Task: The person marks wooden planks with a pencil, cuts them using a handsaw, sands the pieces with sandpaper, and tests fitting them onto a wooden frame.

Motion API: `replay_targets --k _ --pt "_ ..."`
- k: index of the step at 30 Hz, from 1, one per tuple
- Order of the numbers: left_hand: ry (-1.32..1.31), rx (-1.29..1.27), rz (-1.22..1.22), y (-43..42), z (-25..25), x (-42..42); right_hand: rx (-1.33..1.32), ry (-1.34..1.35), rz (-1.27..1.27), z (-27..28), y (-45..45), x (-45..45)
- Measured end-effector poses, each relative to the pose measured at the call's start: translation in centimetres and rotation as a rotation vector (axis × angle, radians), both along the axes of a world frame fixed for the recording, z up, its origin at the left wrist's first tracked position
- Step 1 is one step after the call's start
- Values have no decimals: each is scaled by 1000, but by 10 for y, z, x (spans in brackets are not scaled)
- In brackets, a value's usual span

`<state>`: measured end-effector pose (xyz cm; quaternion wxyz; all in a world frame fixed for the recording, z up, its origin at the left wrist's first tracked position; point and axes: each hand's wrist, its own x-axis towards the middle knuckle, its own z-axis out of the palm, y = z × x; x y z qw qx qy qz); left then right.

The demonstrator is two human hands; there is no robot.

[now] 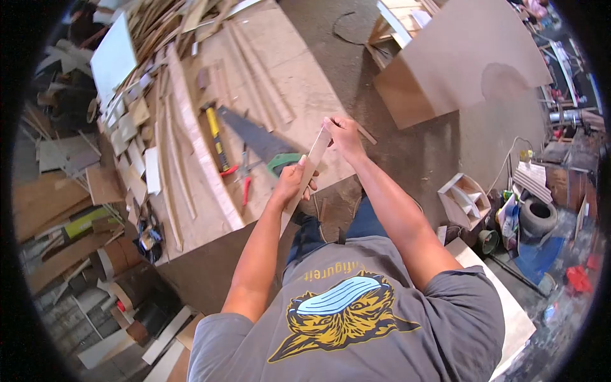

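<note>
- The right hand [345,137] is pinching the far end of a thin wooden strip [317,149], its bent fingers hiding that tip.
- The left hand [289,184] is gripping the strip lower down, thumb on top; its lower end is hard to make out beside the forearm.
- The strip, pale and flat, is slanting above the tabletop [299,70] by its near right corner.
- A saw [245,132] is lying just beyond, its green handle partly disappearing behind the left hand.
- A yellow-and-black hammer [216,137] and red-handled pliers [246,184] are resting left of it.
- A long, rough-faced board [197,140] is reaching the near edge.
- Jumbled offcuts [130,121] are crowding the left edge.
</note>
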<state>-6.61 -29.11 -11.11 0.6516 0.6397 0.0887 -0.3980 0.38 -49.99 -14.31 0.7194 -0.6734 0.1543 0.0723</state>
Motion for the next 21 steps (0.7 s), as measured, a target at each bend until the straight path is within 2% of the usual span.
replay_targets --k 3,6,9,11,12,14,15,18,19,20,21 --pt "91 -40 -52 -74 -21 21 93 87 -119 -43 -75 12" --pt "142 27 -37 -166 -49 37 114 174 -236 -82 -156 22" --pt "157 99 -35 -260 -109 44 -29 209 -271 -169 -241 25" --pt "172 168 -30 -315 -148 46 -40 297 -322 -195 -284 27" --pt "167 225 -71 -336 -169 49 -158 284 -332 -223 -302 28" --pt "158 345 -152 -373 -215 59 -388 258 -336 -312 -338 21" --pt "165 382 -154 -386 -232 65 -373 311 -328 -332 -349 20" --pt "273 498 -169 -405 -313 76 -654 286 -127 -383 -374 10" --pt "307 515 -165 -406 -335 81 -668 376 -60 -388 -378 11" --pt "318 502 -147 -399 -381 76 -680 467 8 -390 -379 15" --pt "372 554 -144 -397 -396 85 -693 554 73 -401 -379 17"
